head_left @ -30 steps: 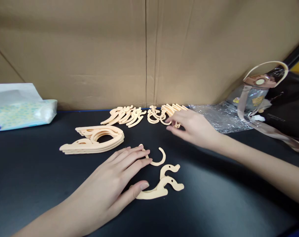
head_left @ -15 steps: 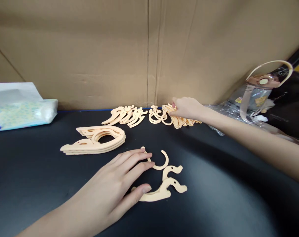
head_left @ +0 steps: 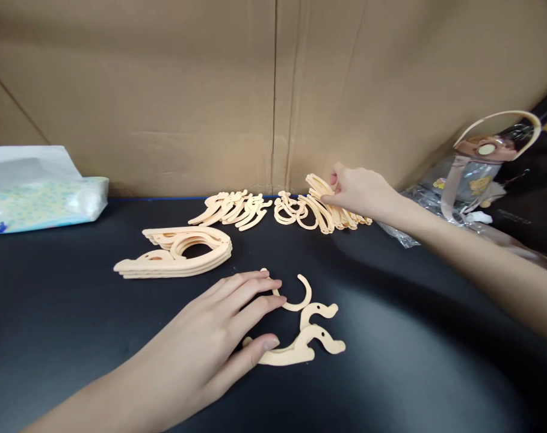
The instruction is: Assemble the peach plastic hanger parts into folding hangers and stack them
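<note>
My left hand (head_left: 219, 331) lies spread over loose cream plastic hanger pieces on the black table, fingers apart. Its fingertips touch a curved hanger hook (head_left: 306, 294), and its thumb rests by two wavy-ended hanger arms (head_left: 330, 344), one overlapping the other. Farther back on the right, my right hand (head_left: 361, 189) pinches a slim curved hanger piece (head_left: 317, 184) between thumb and fingers. That piece is tilted up above a pile of similar hanger pieces (head_left: 326, 224); whether it is one part or several I cannot tell.
A stack of folded hangers (head_left: 178, 272) sits left of centre. Behind it lie more hanger arms (head_left: 230, 207), with loose hooks (head_left: 282, 219) beside them. A tissue pack (head_left: 47, 201) is at left. At right are clear plastic wrap (head_left: 402, 231) and a bottle (head_left: 476, 171). Cardboard (head_left: 165, 108) closes the back.
My right hand has risen slightly from the pile, lifting the pinched hanger piece up with it. My left hand stays over the same pieces. The whole view has shifted a little.
</note>
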Demonstrator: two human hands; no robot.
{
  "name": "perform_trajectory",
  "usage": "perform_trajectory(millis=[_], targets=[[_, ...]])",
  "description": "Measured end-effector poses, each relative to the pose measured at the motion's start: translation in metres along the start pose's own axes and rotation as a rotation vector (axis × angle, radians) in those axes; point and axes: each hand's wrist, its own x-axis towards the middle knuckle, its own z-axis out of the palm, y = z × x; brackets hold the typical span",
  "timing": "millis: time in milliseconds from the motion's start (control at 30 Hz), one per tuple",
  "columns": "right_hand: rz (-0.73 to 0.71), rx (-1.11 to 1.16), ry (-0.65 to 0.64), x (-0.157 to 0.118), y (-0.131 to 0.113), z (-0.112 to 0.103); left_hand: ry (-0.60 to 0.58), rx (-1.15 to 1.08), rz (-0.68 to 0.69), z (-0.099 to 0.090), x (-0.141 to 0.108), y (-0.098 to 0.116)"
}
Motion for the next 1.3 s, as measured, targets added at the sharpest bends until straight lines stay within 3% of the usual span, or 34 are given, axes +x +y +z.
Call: perform_trajectory(millis=[100, 333, 633, 800, 933, 1133, 1300], targets=[[-0.151, 0.115, 0.038, -0.022, -0.002, -0.004, -0.025, -0.016, 0.006, -0.003, 0.002, 0.001], [-0.447, 0.259, -0.060, -0.065, -0.020, 0.008, -0.068, 0.006, 0.091, -0.009, 0.004, 0.005], [-0.562, 0.314, -0.043, -0.071, -0.027, 0.018, -0.077, 0.028, 0.163, -0.010, 0.007, 0.006], [-0.634, 0.297, -0.016, -0.073, -0.026, 0.022, -0.025, 0.003, 0.184, -0.012, 0.005, 0.007], [-0.712, 0.323, 0.053, -0.082, -0.021, 0.021, -0.017, -0.047, 0.116, -0.013, 0.002, 0.006], [-0.906, 0.449, 0.046, -0.112, -0.020, 0.017, 0.112, -0.124, -0.048, -0.005, 0.000, 0.000], [-0.995, 0.456, 0.122, -0.125, -0.029, 0.023, 0.101, 0.018, 0.103, 0.003, 0.001, -0.010]])
